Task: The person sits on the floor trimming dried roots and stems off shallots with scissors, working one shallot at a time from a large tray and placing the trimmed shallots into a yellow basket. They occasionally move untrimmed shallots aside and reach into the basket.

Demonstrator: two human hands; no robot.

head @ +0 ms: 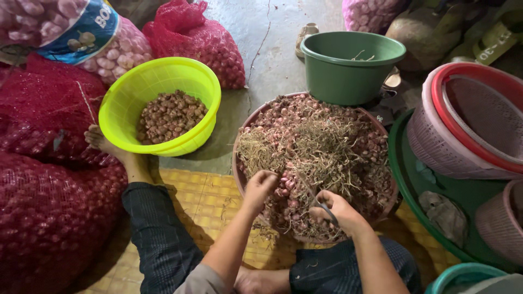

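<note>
A wide round basin [237,174] heaped with small red shallots [283,117] and their dry stalks and roots [321,147] sits on the floor in front of me. My left hand [260,185] is closed on a shallot at the near side of the heap. My right hand [335,209] grips small scissors [321,202], blades pointing toward the left hand. A yellow-green basket [122,109] to the left holds trimmed shallots [170,115]. My bare foot [101,140] rests against its near rim.
Red mesh sacks of shallots [52,212] fill the left side, with more sacks [204,46] behind the basket. A green bucket [348,68] stands beyond the basin. Stacked pink and red baskets [463,125] sit in a green tub on the right. A yellow mat [207,201] lies underneath.
</note>
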